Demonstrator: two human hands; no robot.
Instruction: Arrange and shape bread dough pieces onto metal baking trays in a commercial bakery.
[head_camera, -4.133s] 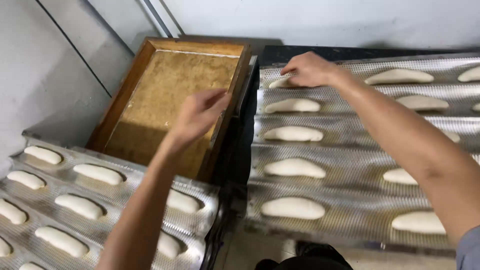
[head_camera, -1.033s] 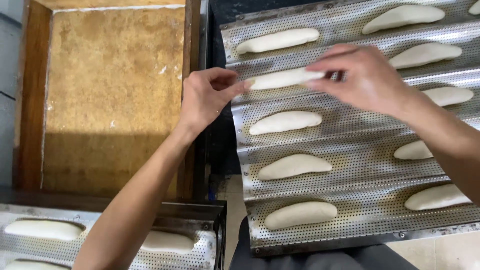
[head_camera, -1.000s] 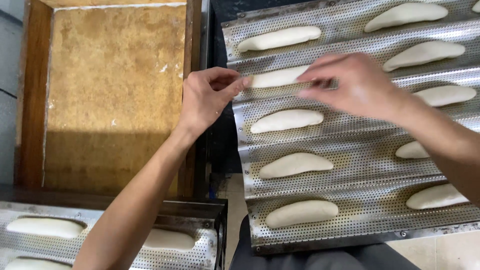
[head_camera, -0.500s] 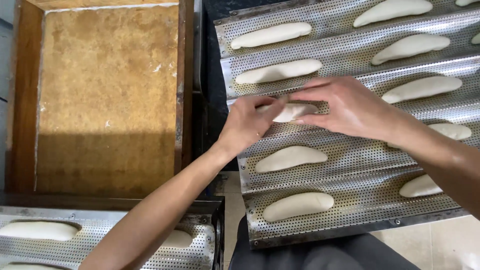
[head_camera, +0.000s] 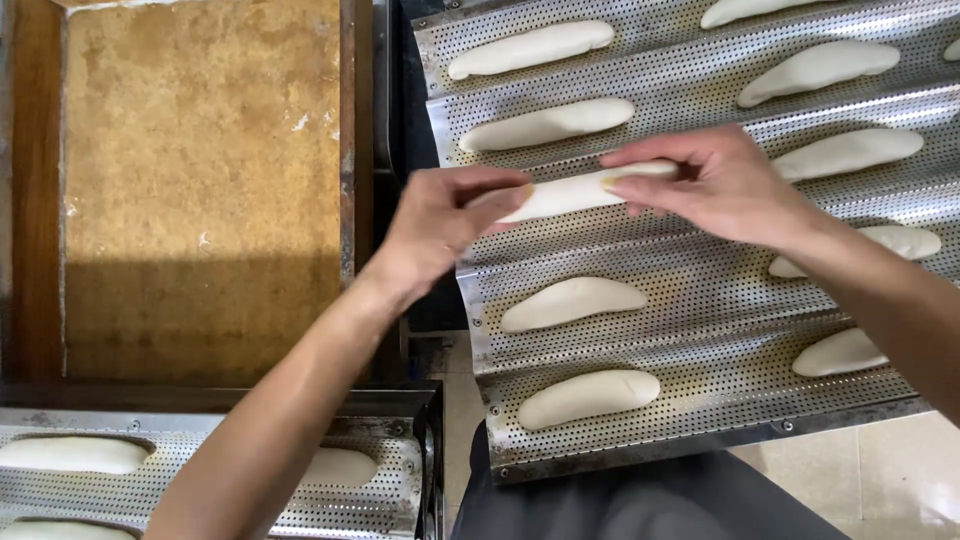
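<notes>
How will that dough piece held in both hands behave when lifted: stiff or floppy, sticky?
Probably soft and floppy: the dough piece is held at both ends, by the left hand and the right hand. Likely light, since fingertips alone carry it. It may be slightly tacky and easily dented; pieces in the perforated tray have settled flat into its grooves.

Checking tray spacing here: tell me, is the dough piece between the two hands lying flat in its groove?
No, the left hand and right hand hold the dough piece by its ends above the perforated tray.
</notes>
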